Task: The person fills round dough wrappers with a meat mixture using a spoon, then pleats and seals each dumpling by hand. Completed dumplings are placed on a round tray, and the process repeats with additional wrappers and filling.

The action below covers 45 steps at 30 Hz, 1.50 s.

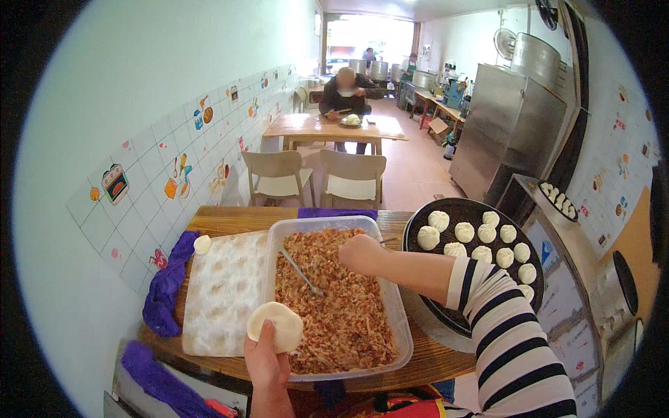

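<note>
My left hand [267, 366] holds a round flat dough wrapper [282, 326], thumb on top, over the near left corner of a clear plastic tub [406, 342]. Minced reddish-brown filling [350, 318] fills the tub. My right hand [360, 255] is closed like a fist at the far right part of the filling. A thin utensil handle [389, 240] sticks out beside it; the fingers and its working end are hidden. A metal spoon-like utensil [302, 273] rests in the filling. Left of the tub lies a flour-dusted white board [225, 308], with one small dough piece [202, 244] at its far corner.
A round dark tray [470, 298] with several pleated buns [464, 232] stands to the right, under my forearm. Purple cloths [170, 292] lie along the left edge of the wooden table [235, 214]. Ahead are two chairs [353, 170] and a person [339, 99] seated at another table [313, 125].
</note>
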### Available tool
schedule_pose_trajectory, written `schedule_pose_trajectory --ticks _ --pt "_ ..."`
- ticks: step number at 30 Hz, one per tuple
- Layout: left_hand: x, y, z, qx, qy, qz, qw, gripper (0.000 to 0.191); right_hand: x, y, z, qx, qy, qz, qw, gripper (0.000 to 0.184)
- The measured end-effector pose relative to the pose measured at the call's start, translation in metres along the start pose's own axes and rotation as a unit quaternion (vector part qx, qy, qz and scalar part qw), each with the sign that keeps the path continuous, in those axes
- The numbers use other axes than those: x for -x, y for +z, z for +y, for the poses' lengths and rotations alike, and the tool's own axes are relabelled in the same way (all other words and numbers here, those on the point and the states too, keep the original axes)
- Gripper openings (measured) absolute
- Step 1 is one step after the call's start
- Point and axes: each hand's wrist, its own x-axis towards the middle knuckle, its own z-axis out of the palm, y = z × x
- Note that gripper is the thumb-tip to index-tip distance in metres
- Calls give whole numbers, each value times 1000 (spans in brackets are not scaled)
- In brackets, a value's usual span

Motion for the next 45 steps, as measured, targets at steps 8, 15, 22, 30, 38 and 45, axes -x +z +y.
schedule_pose_trajectory --ticks 8,15,22,30,38,45 --pt "-7 -2 -7 -5 -18 16 1000 28 22 -11 -21 -48 -49 -15 998 9" --pt "-7 -4 -7 -41 -5 1 999 37 60 -46 -81 -135 -60 -127 981 14" --pt "-9 -7 -11 -19 11 34 999 41 76 -61 -89 -280 -38 -160 946 14" --pt "-9 -2 -14 -10 31 -82 996 45 72 -120 -51 -505 -64 -48 860 24" --pt "8 31 -22 -195 28 -109 974 37 66 -154 -60 -284 -133 -131 940 20" --pt "-7 3 -6 -76 -46 -4 996 33 54 -97 -9 -136 50 -109 983 12"
